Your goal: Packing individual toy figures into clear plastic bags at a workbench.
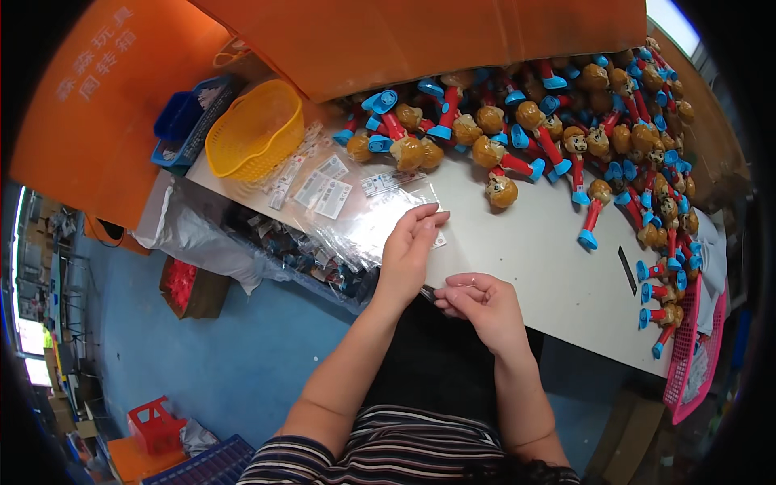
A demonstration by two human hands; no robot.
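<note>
Near the table's front edge, my left hand [408, 252] pinches the upper part of a clear plastic bag [450, 257]. A small piece of the bag's white print shows beside its fingertips. Lower and to the right, my right hand [483, 307] is closed, thumb against the fingers, on the bag's near edge. The film is so transparent that its outline is hard to follow. Just beyond my left hand lie more clear bags [376, 222] with white labels [325, 194]. The nearest toy figure [501, 190], with a brown head, lies beyond my hands.
Many red-and-blue toy figures [558, 149] are heaped at the back and right. A yellow basket [257, 129] and blue bins [179, 117] stand at the left. An orange panel [453, 36] rises behind. A pink basket [687, 356] hangs by the right edge; a filled bag [303, 250] sits below the left edge.
</note>
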